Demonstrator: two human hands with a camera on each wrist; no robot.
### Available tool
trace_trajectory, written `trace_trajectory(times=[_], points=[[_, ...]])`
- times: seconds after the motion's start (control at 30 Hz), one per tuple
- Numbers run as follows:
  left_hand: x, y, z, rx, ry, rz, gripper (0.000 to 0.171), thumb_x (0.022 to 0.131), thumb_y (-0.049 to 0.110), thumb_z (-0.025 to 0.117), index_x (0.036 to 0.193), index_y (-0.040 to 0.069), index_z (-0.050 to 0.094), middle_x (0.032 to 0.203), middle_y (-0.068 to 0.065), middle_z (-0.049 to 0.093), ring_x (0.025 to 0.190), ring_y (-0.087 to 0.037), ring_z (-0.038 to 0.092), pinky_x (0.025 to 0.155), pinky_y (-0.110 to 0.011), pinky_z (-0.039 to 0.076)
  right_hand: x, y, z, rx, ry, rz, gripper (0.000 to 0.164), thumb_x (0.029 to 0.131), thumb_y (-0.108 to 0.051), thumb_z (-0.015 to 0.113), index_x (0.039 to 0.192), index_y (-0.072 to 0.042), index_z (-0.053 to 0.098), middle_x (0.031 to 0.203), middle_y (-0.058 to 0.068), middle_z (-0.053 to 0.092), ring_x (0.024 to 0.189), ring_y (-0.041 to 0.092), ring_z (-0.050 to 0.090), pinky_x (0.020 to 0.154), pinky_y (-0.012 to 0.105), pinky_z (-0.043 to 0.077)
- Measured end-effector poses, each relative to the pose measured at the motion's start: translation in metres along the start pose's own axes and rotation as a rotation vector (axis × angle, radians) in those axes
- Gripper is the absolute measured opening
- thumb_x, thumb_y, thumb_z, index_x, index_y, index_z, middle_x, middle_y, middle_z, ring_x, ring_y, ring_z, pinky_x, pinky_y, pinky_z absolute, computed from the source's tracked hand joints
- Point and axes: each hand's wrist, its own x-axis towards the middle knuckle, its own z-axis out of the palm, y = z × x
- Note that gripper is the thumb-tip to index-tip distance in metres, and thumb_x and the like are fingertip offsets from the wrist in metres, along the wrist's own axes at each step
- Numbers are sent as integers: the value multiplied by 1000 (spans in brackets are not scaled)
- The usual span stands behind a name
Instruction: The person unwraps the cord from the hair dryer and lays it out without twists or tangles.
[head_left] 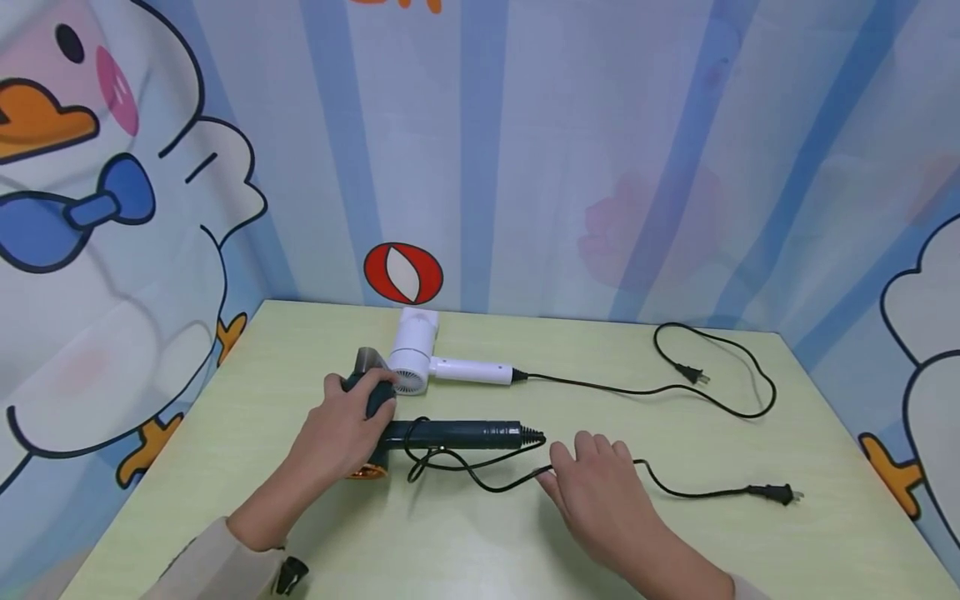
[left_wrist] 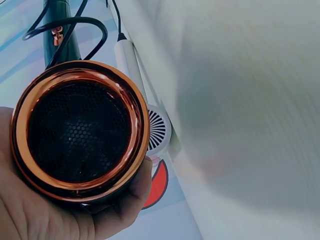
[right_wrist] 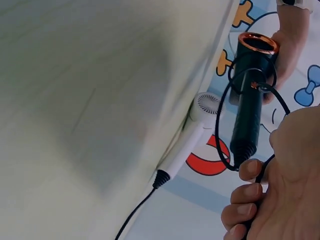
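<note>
My left hand (head_left: pixel 337 433) grips the barrel of a dark green hair dryer (head_left: pixel 461 434), whose handle points right. In the left wrist view, its round black mesh grille (left_wrist: pixel 80 132) with a copper rim faces the camera, with fingers curled around the barrel. A loop of black power cord (head_left: pixel 491 488) crosses the handle. Right of the handle, my right hand (head_left: pixel 603 500) holds that cord; the right wrist view shows the cord (right_wrist: pixel 261 172) running between thumb and curled fingers. Beyond the hand, the cord ends in a two-pin plug (head_left: pixel 771 494).
A white hair dryer (head_left: pixel 472 372) lies behind the green one, close to my left fingers. Its black cord (head_left: pixel 600 386) bends back to a plug (head_left: pixel 692 374) at the far right. The pale table (head_left: pixel 465 550) meets a printed backdrop (head_left: pixel 540 167) at its back edge.
</note>
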Motion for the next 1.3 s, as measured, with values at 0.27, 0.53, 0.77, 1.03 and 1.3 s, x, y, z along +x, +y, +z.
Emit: trace_trajectory(times=[0.27, 0.53, 0.77, 1.03, 1.3], points=[[0, 0, -4, -20, 9, 0, 40, 103, 40, 49, 142, 30, 49, 131, -29, 33, 71, -34, 59, 54, -33, 48, 2, 2, 8, 9, -94, -9, 32, 104, -40, 55, 88, -12, 54, 71, 1, 36, 64, 19, 34, 65, 35, 28], [0, 2, -6, -29, 19, 1, 41, 103, 41, 49, 143, 31, 47, 133, -30, 33, 74, -36, 60, 56, -34, 49, 8, 9, 17, 18, -136, 17, 33, 104, -40, 53, 89, -11, 54, 71, 3, 38, 64, 21, 36, 65, 37, 31], [-1, 3, -8, -29, 24, -1, 41, 103, 43, 49, 144, 32, 46, 137, -30, 31, 79, -39, 60, 57, -35, 51, 15, 17, 23, 80, -223, 57, 34, 106, -40, 49, 88, -11, 52, 71, 3, 40, 65, 22, 37, 65, 39, 30], [-2, 4, -12, -28, 42, 2, 43, 104, 44, 49, 145, 33, 45, 142, -31, 30, 86, -42, 60, 62, -39, 55, 23, 24, 31, 76, -246, 63, 37, 106, -41, 49, 85, -10, 52, 68, 5, 40, 61, 23, 38, 62, 40, 30], [-3, 3, -15, -38, 51, 5, 43, 104, 44, 49, 145, 34, 45, 142, -31, 30, 88, -43, 61, 62, -39, 55, 27, 32, 38, 50, -264, 81, 38, 105, -40, 51, 82, -10, 50, 68, 5, 40, 61, 24, 38, 61, 41, 30]])
